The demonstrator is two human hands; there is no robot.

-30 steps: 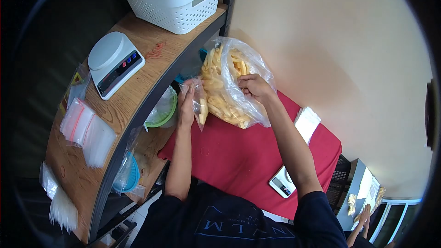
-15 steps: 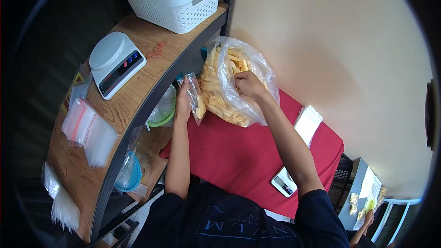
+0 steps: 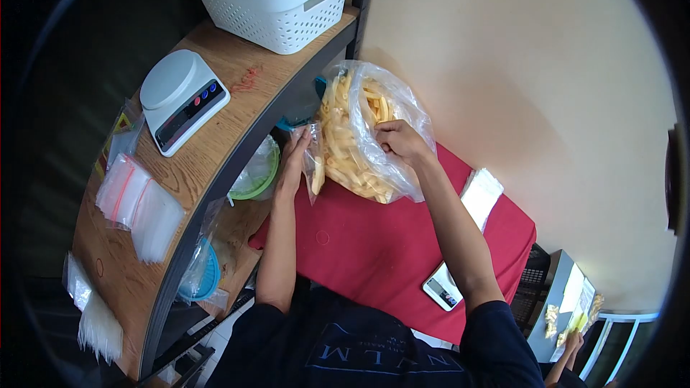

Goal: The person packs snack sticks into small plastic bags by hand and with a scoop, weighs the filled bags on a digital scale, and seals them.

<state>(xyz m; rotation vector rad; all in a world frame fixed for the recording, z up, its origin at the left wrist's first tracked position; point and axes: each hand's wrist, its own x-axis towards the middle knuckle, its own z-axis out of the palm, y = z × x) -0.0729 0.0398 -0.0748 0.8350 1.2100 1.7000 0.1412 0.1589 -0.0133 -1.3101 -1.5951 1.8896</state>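
A large clear plastic bag (image 3: 352, 162) full of yellow stick-shaped snacks stands at the far end of the red-covered table (image 3: 352, 237). My left hand (image 3: 293, 162) holds a small clear bag (image 3: 315, 165) with a few yellow pieces near its bottom, just left of the large bag. Over the large bag's opening, my right hand (image 3: 401, 141) has its fingers curled together; whatever they hold is hidden. More yellow pieces (image 3: 378, 106) show inside the opening, beyond the fingers.
On the wooden shelf at left are a white scale (image 3: 183, 104), packs of clear bags (image 3: 140, 205) and a white basket (image 3: 280, 14). A smaller scale (image 3: 443, 287) and white sheets (image 3: 480, 197) lie on the right. A person's hands (image 3: 573, 343) work at the lower right.
My right hand has moved from deeper in the large bag's opening slightly down and right. My left hand and the small bag have shifted a little right. The other person's hands have moved slightly.
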